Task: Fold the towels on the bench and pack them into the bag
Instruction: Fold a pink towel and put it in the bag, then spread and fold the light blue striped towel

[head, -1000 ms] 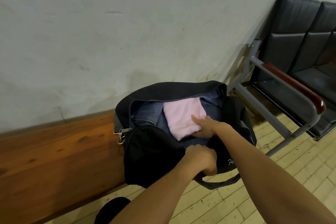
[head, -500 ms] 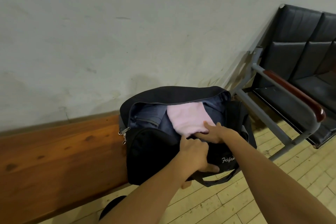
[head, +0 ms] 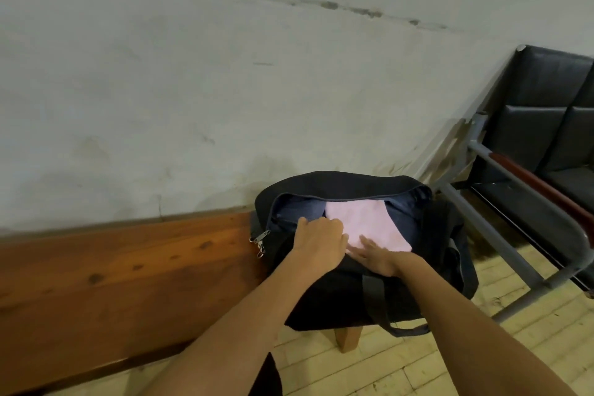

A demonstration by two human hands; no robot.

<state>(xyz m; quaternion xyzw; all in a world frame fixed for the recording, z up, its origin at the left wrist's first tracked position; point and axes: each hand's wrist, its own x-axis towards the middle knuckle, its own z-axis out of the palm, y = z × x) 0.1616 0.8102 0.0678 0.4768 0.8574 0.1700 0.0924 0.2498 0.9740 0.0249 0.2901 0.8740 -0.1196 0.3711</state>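
While the black bag (head: 353, 292) sits on the end of the wooden tabletop (head: 122, 276), its top is unzipped and a folded pink towel (head: 366, 223) lies inside. The left hand (head: 318, 244) has its fingers curled over the bag's near edge, just left of the towel. The right hand (head: 377, 257) lies flat and open, fingertips touching the towel's near edge. No writing can be read. Black seats (head: 546, 125) stand off to the right.

Dim, even indoor light; soft focus, wide-angle bending at edges.
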